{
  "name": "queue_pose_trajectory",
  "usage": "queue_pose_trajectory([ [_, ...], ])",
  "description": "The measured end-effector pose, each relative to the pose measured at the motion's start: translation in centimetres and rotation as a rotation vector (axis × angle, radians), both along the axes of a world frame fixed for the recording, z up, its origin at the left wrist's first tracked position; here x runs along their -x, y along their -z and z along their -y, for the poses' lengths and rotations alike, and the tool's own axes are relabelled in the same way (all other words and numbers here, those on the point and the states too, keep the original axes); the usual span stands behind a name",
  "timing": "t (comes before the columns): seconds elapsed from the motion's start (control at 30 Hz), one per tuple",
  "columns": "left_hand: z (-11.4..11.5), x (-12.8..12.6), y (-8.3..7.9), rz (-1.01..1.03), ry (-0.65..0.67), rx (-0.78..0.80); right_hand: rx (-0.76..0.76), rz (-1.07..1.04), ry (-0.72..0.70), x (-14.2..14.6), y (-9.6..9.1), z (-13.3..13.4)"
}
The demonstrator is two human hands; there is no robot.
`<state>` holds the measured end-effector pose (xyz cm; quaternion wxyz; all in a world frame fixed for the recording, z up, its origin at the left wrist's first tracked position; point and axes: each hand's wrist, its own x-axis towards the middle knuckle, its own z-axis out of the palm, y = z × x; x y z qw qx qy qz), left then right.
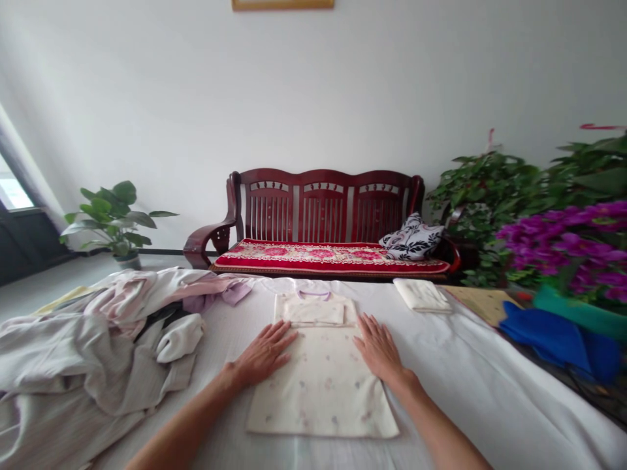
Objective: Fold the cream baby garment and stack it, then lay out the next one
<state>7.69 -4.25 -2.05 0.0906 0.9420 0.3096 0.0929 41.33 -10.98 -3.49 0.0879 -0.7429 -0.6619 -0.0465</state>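
Cream printed shirt (323,375) with lilac neckline lies flat on white tablecloth (460,385), in front of wooden settee (322,202). Left hand (264,354) and right hand (381,350) rest flattened along its side edges, gripping nothing. Fabric likely light, soft, limp; best held at hem corners.

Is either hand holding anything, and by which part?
Nothing is gripped: the left hand and right hand lie flat at the side edges of the printed cream top.

Cream garment (321,382) partly hidden (under left hand (265,352) and right hand (379,349))
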Motion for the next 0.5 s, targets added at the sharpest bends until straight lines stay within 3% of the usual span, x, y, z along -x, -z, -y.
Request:
queue_pose_trajectory([
  [0.23, 4.0, 4.0, -0.3, 0.046, 0.026, 0.039, -0.129, -0.094, 0.017, -2.7, 1.0, 4.1],
  [0.33, 4.6, 5.0, -0.1, 0.083, 0.038, 0.076, -0.182, -0.26, -0.116, -3.7, 1.2, 4.5],
  [0.5, 3.7, 6.3, 1.4, 0.273, -0.015, 0.16, -0.151, -0.5, -0.322, -4.5, 0.5, 4.9],
])
